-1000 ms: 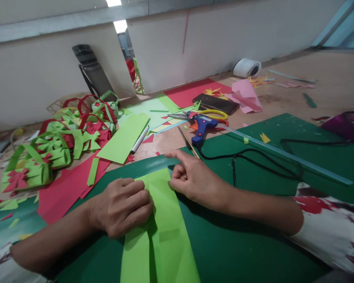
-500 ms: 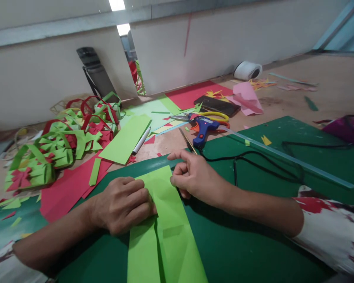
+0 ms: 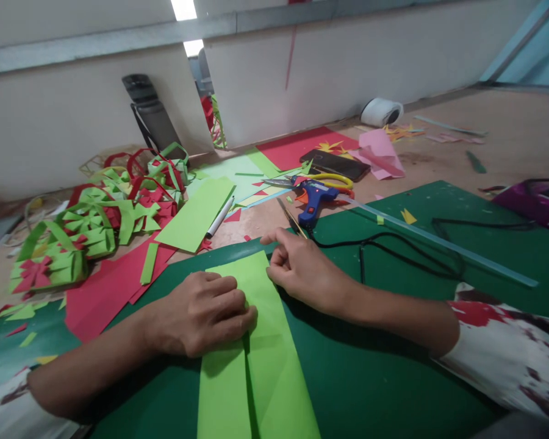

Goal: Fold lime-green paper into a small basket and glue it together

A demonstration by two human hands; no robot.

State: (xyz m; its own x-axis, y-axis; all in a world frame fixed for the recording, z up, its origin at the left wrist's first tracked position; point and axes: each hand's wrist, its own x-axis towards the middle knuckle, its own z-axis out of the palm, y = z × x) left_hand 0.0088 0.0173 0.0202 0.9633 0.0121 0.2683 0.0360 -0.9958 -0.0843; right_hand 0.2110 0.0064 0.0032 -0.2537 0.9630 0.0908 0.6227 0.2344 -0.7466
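Here, my left hand (image 3: 205, 314) is resting on the folded green paper (image 3: 274, 366), its fingers curled and close together; whether they are pinching it, I cannot tell. My right hand (image 3: 308, 274) is hovering or resting at the paper's far right edge, index finger standing out, the other fingers curling near the thumb; I cannot tell if it is gripping. The paper is lying lengthwise before me on a green mat (image 3: 384, 378), a long flap running along its left side. Just beyond the paper, to its right, a blue glue gun (image 3: 319, 198) is lying beside yellow-handled scissors (image 3: 332, 180). Beyond its far end, a marker (image 3: 220, 217) is lying alongside a flat green sheet (image 3: 196, 213). Well to the paper's left, small paper baskets (image 3: 57, 262) are standing crowded together.
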